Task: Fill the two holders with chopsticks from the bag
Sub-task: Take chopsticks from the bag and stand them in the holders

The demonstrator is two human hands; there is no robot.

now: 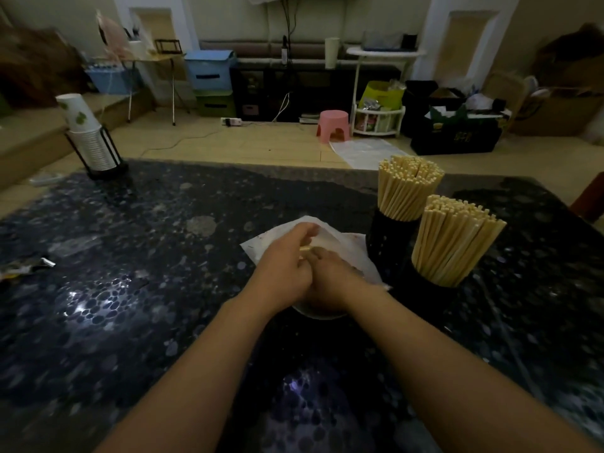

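Note:
Two black holders stand at the right of the dark table, each packed with pale wooden chopsticks: the far holder and the near holder. Just left of them lies a white plastic bag. Both hands meet on top of it. My left hand pinches the bag's open edge, where a chopstick end peeps out. My right hand presses against the left, fingers curled on the bag and what is inside it. Most of the bag's contents are hidden under my hands.
A rack of stacked paper cups stands at the table's far left corner. A small wrapper lies near the left edge. Beyond the table are a pink stool, storage boxes and a white shelf cart on the floor.

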